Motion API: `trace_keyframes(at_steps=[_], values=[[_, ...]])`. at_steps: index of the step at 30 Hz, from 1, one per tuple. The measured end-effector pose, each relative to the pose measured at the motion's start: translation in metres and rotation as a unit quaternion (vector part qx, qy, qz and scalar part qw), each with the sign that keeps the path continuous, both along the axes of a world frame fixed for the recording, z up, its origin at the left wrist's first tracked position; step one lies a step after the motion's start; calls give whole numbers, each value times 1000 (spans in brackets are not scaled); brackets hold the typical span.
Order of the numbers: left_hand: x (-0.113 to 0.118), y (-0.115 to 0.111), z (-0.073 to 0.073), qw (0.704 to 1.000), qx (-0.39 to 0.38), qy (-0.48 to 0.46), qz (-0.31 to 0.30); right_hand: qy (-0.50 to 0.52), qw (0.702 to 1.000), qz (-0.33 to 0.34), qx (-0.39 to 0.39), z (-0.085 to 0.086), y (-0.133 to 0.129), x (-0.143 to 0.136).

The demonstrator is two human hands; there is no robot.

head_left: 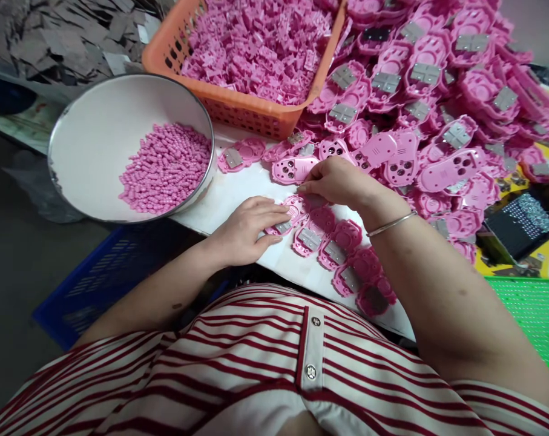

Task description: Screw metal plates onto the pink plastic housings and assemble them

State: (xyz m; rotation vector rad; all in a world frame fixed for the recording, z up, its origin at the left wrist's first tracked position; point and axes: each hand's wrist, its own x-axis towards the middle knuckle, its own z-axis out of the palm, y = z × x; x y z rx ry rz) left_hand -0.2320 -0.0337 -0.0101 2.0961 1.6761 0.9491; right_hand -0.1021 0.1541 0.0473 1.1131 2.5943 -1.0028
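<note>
My left hand [251,230] rests on the white table with its fingers spread over the left edge of a pink shell [298,209] that has a metal plate. My right hand [333,180] is just above and to the right, its fingers pinched at the lower right end of a pink housing [289,170] with dark round holes. What lies between those fingertips is hidden. From the left hand toward the lower right runs a row of several open pink shells [347,234] with grey metal plates.
A white bowl [90,151] of small pink pieces stands left. Behind is an orange basket [251,112] full of pink parts. A large pile of pink housings [426,72] fills the right. A green tray [528,309] and a blue crate [88,284] flank the table.
</note>
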Motion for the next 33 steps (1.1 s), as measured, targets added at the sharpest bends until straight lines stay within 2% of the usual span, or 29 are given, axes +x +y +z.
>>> trace_keyframes(at_steps=[4, 7, 11, 15, 17, 18, 21, 24, 26, 27, 29, 31, 33], values=[[0, 0, 1, 1000, -5, -4, -3, -1, 994, 15, 104, -9, -6, 2], [0, -1, 2, 1000, -11, -9, 2, -2, 991, 5, 131, -14, -6, 4], [-1, 1, -3, 1000, -11, -9, 8, 6, 995, -8, 103, -15, -4, 6], [1, 1, -8, 1000, 5, 0, 3, 78, 994, -48, 57, -6, -6, 15], [5, -2, 2, 1000, 18, 1, -6, 115, 990, -67, 50, 1, -8, 23], [7, -3, 13, 1000, 30, 1, -9, 126, 988, -73, 42, 5, -7, 28], [8, 1, 64, 997, 72, 28, 17, 146, 987, -72, 12, 20, -3, 36], [-13, 37, 121, 989, 45, 117, 83, 192, 979, -69, 21, 41, 2, 30], [-41, 78, 142, 977, -12, 168, 129, 241, 968, -66, 31, 55, 2, 20], [-57, 102, 146, 970, -48, 185, 152, 266, 962, -63, 28, 61, 1, 15], [-87, 146, 140, 953, -124, 222, 163, 301, 952, -55, 9, 67, -2, 9], [-108, 181, 123, 943, -172, 237, 160, 309, 950, -50, -17, 66, -3, 10], [-119, 203, 102, 935, -199, 248, 158, 297, 952, -60, -36, 61, -2, 16]])
